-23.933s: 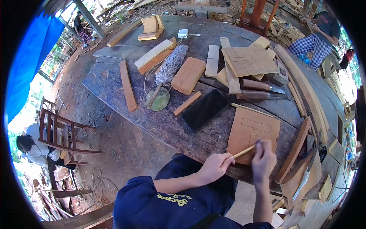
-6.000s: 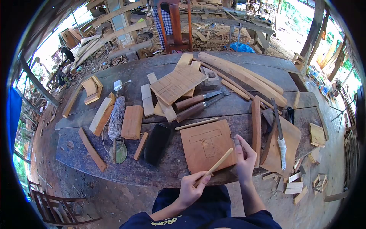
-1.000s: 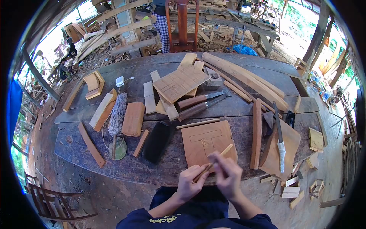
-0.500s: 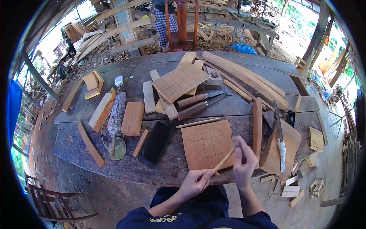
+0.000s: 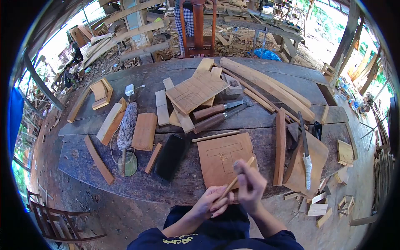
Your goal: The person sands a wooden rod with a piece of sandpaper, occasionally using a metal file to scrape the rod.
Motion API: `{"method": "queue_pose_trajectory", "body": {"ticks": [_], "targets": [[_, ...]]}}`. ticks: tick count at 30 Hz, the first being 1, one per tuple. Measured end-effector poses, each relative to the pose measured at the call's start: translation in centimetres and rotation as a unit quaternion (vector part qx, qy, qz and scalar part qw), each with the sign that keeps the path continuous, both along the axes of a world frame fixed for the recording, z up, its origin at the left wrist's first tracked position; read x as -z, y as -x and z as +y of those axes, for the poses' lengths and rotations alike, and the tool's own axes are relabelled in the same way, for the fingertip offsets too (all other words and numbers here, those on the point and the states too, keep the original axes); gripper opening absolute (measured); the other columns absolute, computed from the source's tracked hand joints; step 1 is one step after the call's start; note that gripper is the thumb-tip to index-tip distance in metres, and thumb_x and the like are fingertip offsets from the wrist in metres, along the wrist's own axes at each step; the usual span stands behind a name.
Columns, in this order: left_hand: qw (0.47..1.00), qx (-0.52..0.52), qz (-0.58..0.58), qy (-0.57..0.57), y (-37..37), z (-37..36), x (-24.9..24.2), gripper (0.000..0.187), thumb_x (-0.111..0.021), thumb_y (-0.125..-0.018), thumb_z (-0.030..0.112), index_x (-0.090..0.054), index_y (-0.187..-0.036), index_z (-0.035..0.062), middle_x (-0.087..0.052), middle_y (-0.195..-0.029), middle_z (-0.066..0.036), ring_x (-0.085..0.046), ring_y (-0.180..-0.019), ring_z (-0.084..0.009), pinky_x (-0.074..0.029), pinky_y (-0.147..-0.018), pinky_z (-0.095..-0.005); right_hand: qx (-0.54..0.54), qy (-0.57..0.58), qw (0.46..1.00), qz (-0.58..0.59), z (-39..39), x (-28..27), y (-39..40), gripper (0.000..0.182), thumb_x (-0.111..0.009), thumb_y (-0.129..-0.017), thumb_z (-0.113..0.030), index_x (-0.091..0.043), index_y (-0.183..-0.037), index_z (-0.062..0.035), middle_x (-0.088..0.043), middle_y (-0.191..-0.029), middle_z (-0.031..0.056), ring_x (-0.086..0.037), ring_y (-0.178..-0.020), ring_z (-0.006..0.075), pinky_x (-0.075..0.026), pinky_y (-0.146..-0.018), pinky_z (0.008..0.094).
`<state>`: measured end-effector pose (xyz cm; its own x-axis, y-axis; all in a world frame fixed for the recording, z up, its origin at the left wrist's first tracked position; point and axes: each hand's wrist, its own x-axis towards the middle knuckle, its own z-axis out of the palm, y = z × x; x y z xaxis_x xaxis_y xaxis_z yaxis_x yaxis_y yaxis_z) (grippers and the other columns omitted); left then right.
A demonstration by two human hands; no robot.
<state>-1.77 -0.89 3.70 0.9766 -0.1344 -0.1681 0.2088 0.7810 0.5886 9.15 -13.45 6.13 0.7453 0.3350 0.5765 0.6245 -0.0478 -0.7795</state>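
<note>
In my left hand (image 5: 213, 203) is a slim tan wooden stick (image 5: 230, 187), gripped at its lower end and slanting up to the right. My right hand (image 5: 252, 185) is pinched beside the stick, with a small grey piece (image 5: 238, 166) at its fingertips, too small to name. Both hands are over the near edge of a flat square board (image 5: 208, 162), which has a T-shaped outline drawn on it. Just beyond that board lies another thin stick (image 5: 216, 136).
A black phone (image 5: 171, 156) and wooden block (image 5: 144, 131) lie left of the board. Two wood-handled chisels (image 5: 210, 121) rest beyond it near stacked boards (image 5: 198, 91). At right are a reddish bar (image 5: 280, 150) and a metal rod with a white-wrapped end (image 5: 307, 166). A person (image 5: 184, 25) stands behind a chair.
My right hand has moved left and down, bringing the grey piece to the left of the stick. The stick now points higher. The person at the back has shifted right.
</note>
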Motion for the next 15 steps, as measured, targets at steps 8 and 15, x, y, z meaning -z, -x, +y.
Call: {"method": "queue_pose_trajectory", "body": {"ticks": [8, 15], "targets": [[0.974, 0.028, 0.018, 0.224, 0.7, -0.6, 0.2, 0.036, -0.034, -0.11, 0.027, -0.05, -0.089, 0.0031, -0.034, -0.042, 0.002, -0.034, -0.03, -0.0102, -0.027, -0.031, -0.0201, 0.004, 0.02, 1.0, -0.001, 0.2, -1.3, -1.1, 0.037, -0.062, -0.087, 0.004, -0.066, -0.123, 0.0042, -0.066, -0.084, 0.012, -0.059, -0.067, 0.0176, -0.047, -0.061, 0.0284], [0.874, 0.104, -0.027, 0.475, 1.3, -2.0, 2.3, 0.027, -0.034, -0.108, 0.019, -0.044, -0.087, 0.0079, -0.035, -0.042, 0.001, -0.039, -0.029, -0.0107, -0.027, -0.031, -0.0204, -0.03, 0.068, 0.997, -0.016, -0.4, -1.7, -0.5, 0.035, -0.059, -0.086, 0.004, -0.066, -0.12, 0.0076, -0.071, -0.094, 0.0176, -0.066, -0.078, 0.0219, -0.051, -0.073, 0.0302]]}}
